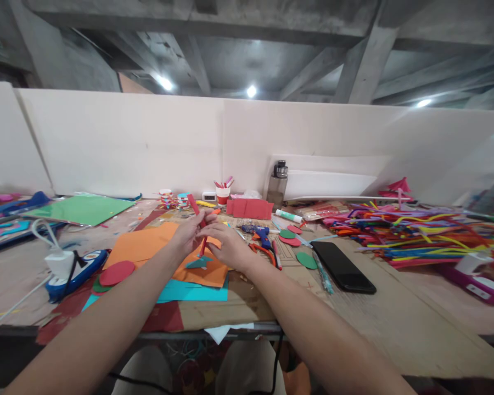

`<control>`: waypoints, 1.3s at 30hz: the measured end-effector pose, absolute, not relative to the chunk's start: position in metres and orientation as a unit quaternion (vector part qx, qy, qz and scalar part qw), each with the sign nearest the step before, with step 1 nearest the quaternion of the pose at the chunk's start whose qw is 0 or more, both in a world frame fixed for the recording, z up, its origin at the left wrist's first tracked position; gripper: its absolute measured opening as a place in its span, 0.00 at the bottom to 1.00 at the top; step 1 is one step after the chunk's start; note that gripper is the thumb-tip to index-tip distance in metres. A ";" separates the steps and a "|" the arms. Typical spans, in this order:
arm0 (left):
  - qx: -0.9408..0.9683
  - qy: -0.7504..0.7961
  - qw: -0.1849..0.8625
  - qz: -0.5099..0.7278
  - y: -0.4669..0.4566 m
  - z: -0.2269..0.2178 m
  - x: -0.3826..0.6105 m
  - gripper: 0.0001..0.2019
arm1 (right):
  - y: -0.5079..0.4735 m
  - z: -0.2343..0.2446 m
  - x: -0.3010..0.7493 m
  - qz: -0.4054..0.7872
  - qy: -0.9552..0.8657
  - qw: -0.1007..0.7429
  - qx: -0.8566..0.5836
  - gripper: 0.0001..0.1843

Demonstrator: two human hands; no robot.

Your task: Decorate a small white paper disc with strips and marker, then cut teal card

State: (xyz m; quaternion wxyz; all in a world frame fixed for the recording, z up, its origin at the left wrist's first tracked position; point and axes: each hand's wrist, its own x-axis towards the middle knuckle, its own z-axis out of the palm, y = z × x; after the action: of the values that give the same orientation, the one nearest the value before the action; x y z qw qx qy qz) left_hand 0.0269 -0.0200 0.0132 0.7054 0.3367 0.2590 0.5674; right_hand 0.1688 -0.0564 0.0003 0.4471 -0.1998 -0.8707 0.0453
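Both my hands meet over the middle of the table. My left hand [188, 235] is closed on a narrow red paper strip [195, 206] that sticks up and back from its fingers. My right hand [227, 245] pinches the lower part of the same red strip, just above an orange paper sheet [144, 245]. A small teal cut-out [199, 263] lies on the orange sheet right under the hands. A cyan sheet [191, 292] lies beneath the orange one.
A black phone [343, 267] lies right of my hands, with a blue glue gun [262, 234], green and red paper discs [306, 260] and scissors between. A heap of coloured pipe cleaners [411, 230] fills the right. A green sheet [82, 209], power strip [76, 272], red disc [117, 272] lie left.
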 end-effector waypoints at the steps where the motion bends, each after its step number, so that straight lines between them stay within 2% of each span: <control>1: 0.327 0.263 0.699 0.579 -0.019 0.014 0.026 0.12 | -0.057 0.003 0.170 0.041 -0.881 0.436 -0.181 0.17; 4: 0.319 0.269 0.682 0.601 -0.019 0.017 0.023 0.11 | -0.060 0.010 0.172 0.056 -0.863 0.461 -0.196 0.17; 8: 0.395 0.265 0.709 0.520 -0.023 0.015 0.024 0.04 | -0.056 0.016 0.174 0.189 -0.726 0.574 -0.330 0.11; 10: 0.440 0.273 0.717 0.467 -0.027 0.011 0.028 0.07 | -0.051 0.016 0.176 0.273 -0.647 0.606 -0.374 0.13; 14: 0.525 0.298 0.690 0.399 -0.032 0.003 0.036 0.16 | -0.040 0.012 0.178 0.377 -0.563 0.614 -0.404 0.17; 17: 0.565 0.300 0.675 0.368 -0.036 0.001 0.038 0.18 | -0.038 0.009 0.179 0.376 -0.562 0.609 -0.413 0.16; 26: 0.555 0.253 0.675 0.415 -0.034 0.001 0.037 0.14 | -0.037 0.007 0.181 0.358 -0.570 0.604 -0.426 0.14; 31: 0.558 0.260 0.670 0.414 -0.032 0.000 0.038 0.10 | -0.031 0.005 0.183 0.352 -0.555 0.633 -0.409 0.13; 39: 0.525 0.278 0.688 0.418 -0.037 0.004 0.038 0.10 | -0.032 0.009 0.186 0.352 -0.533 0.646 -0.418 0.17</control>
State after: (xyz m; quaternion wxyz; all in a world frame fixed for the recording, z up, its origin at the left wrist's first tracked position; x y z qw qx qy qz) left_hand 0.0380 -0.0373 0.0043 0.6878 0.5246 0.2778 0.4177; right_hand 0.1862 -0.0318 0.0092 0.6462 -0.4178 -0.5328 0.3521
